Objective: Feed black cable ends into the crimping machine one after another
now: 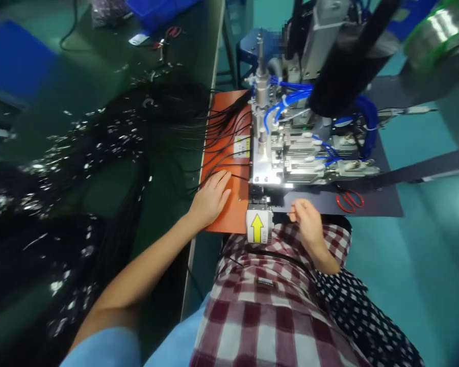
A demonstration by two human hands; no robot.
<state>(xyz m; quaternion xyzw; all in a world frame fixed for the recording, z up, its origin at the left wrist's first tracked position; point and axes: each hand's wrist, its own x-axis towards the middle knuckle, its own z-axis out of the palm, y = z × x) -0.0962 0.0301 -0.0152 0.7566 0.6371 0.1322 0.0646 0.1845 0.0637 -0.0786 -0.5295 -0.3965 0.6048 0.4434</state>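
My left hand (211, 203) lies flat on the orange plate (235, 206), fingers stretched forward and thumb apart. Its fingertips are beside thin black cables (229, 152), which run over the plate to the machine (268, 163). One cable end passes from near the fingers to the machine's edge; whether the fingers touch it I cannot tell. In front of the machine, over the dark board's near edge, my right hand (308, 221) is closed with fingertips pressed together. What they hold, if anything, is too small to make out. Between the hands sits a white part with a yellow arrow (257, 228).
A large heap of black cables with shiny ends (99, 132) covers the dark table at left. Red-handled scissors (350, 201) lie on the dark board (321, 201). Blue air tubes (294, 97) and a blurred black cylinder (338, 76) rise over the machine. A wire spool (438, 33) hangs upper right.
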